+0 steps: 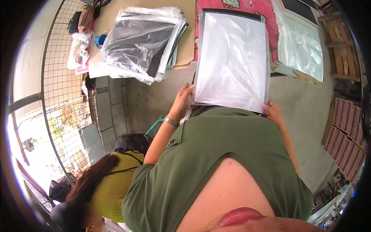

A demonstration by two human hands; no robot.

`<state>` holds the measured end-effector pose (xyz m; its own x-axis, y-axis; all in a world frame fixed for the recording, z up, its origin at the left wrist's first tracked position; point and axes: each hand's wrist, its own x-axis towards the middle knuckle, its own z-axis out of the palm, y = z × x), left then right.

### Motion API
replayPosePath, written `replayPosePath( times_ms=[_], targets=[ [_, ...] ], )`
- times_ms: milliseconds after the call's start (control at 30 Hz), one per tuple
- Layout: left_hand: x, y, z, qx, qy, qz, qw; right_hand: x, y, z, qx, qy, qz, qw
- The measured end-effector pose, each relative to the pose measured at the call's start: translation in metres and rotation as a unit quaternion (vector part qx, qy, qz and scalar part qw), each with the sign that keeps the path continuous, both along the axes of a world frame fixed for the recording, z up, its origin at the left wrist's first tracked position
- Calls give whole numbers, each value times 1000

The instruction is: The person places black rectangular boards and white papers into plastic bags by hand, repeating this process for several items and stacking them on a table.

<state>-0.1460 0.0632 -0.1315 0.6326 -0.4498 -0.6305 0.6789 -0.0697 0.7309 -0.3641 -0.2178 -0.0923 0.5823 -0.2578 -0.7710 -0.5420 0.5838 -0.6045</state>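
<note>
A large white sheet in a clear plastic sleeve (232,58) lies in front of me, its far part on the table and its near edge close to my body. A dark strip shows along its far edge. My left hand (183,101) is closed at the sleeve's near left edge, with some loose plastic hanging below the fingers. At the near right corner, my right hand (273,113) pinches the sleeve, thumb on top and the other fingers partly hidden beneath.
On brown board (186,23) to the left sits a stack of plastic-wrapped black and white sheets (141,46), beside a blue ring (100,41). More wrapped sheets (301,50) lie at the right on the pink tablecloth (272,34). A person in a yellow-green top (116,187) is close on my left.
</note>
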Motion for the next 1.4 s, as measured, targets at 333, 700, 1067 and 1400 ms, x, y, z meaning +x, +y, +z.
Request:
replayPosePath(
  times_ms=[333, 700, 1067, 1400],
  targets=[
    [35, 26, 44, 8, -161, 116, 980, 167, 13, 17, -263, -196, 214, 920],
    [140, 94, -10, 303, -308, 278, 858, 464, 99, -11, -509, -266, 326, 751],
    [122, 72, -42, 382, -282, 152, 867, 477, 80, -64, -461, -155, 303, 820],
    [68, 63, 48, 204, -311, 169, 913, 319, 110, 6, -339, -443, 369, 743]
  ],
)
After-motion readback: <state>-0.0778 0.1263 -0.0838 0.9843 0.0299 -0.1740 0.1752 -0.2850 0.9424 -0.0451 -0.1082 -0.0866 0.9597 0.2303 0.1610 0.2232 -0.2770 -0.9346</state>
